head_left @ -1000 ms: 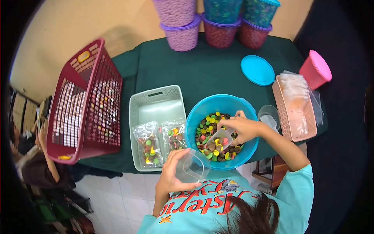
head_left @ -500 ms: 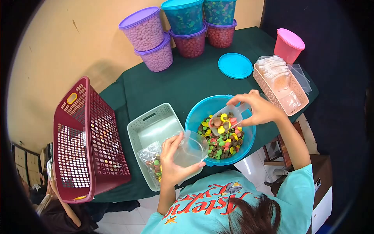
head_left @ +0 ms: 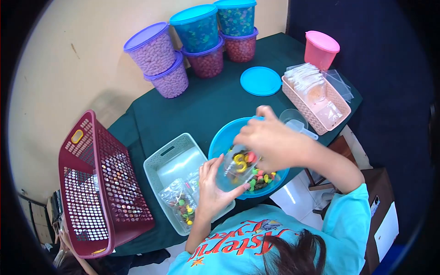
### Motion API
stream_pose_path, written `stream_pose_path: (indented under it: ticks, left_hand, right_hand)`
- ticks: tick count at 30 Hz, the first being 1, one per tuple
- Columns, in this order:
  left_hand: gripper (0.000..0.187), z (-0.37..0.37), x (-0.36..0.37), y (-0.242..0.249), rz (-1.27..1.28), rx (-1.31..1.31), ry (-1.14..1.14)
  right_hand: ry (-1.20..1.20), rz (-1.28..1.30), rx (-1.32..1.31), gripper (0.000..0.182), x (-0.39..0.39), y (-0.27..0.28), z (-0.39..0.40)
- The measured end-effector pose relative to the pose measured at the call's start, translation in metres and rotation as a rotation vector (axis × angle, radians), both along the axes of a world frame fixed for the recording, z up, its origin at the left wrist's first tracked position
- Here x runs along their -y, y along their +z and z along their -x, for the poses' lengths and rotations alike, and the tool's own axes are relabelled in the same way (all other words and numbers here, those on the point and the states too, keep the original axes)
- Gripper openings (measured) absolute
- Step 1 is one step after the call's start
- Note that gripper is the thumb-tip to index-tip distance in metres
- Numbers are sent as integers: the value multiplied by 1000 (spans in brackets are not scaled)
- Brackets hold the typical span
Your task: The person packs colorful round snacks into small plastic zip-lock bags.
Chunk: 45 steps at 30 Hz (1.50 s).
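My left hand (head_left: 215,190) holds a clear plastic cup (head_left: 228,174) at the left side of a blue tub (head_left: 220,140). Colourful button-shaped candies (head_left: 261,180) lie in the tub. Over it, my right hand (head_left: 266,137) is closed on a clear scoop, which it mostly hides. The scoop tips candies toward the cup's mouth. Left of my left hand, a pale green basket (head_left: 158,157) contains clear packets (head_left: 184,207) with candies in them.
A tall maroon basket (head_left: 98,183) stands at the left. Lidded candy tubs (head_left: 197,36) are stacked at the back, near a blue lid (head_left: 261,81). At the right are a pink basket (head_left: 337,106) of packets, a pink container (head_left: 321,49) and a clear scoop-like item (head_left: 295,123). A person's arm (head_left: 75,250) shows lower left.
My right hand has moved left and turned over, bringing the scoop of candies to the cup. The camera view has shifted, so the table items appear displaced.
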<state>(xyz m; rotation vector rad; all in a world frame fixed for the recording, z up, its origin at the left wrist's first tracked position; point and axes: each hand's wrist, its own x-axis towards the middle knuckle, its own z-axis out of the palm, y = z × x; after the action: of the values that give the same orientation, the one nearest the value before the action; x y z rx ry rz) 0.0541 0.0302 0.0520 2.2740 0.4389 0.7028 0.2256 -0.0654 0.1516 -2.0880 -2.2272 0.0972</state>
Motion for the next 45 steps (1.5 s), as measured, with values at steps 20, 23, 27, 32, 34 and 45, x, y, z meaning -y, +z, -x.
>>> stream_pose_path:
  ticks: [20,23,27,32,34,45]
  left_hand:
    - [103,72,17,-34,541,330,220]
    - [102,65,39,-34,614,270,208]
    - [98,56,61,-38,619,276,231]
    - [94,48,83,-42,689,283,306]
    - [93,43,86,-39,685,261,320]
    - [90,39,87,-40,582,228,354]
  right_hand:
    - [169,-162,395,21,-46,-112,-39]
    - [272,-142,359,23,-63,-127,-41]
    - [421,-131,301,24,-75,-131,-39]
    - [559,-233,269,17,-82,-143,-31]
    - [616,-219,252,19,-83,-148,-27]
    - [768,123,100,26,-92,-146,-33]
